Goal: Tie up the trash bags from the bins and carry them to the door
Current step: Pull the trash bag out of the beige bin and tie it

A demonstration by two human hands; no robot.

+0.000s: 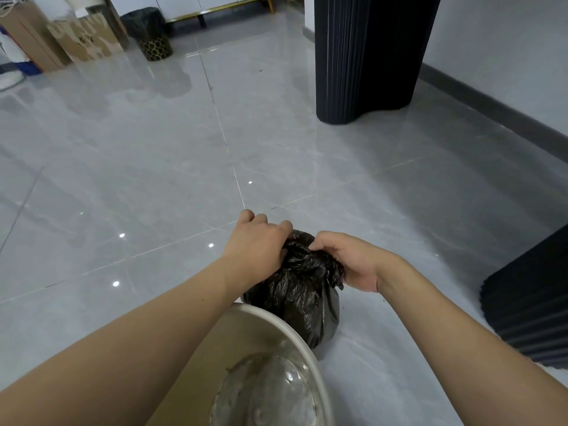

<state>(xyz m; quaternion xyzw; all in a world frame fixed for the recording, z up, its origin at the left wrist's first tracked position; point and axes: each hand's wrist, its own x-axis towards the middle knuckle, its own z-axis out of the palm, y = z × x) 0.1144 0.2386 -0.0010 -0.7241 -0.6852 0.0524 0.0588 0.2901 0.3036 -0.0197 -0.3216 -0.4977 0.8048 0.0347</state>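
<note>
A black trash bag [302, 305] stands on the grey tile floor just beyond a bare beige bin [278, 327] at the bottom centre. Its gathered top is twisted into a bunch between my hands. My left hand [261, 244] grips the bunch from the left, fingers curled over it. My right hand [347, 259] pinches the bunched plastic from the right. A second bin [150, 33] with a black liner stands far back on the left.
A tall dark pleated column [365, 56] stands ahead on the right, and another dark pleated piece [528, 312] is close on the right. Cardboard boxes [83, 35] line the far left. A wall with a dark skirting board [491, 109] runs along the right.
</note>
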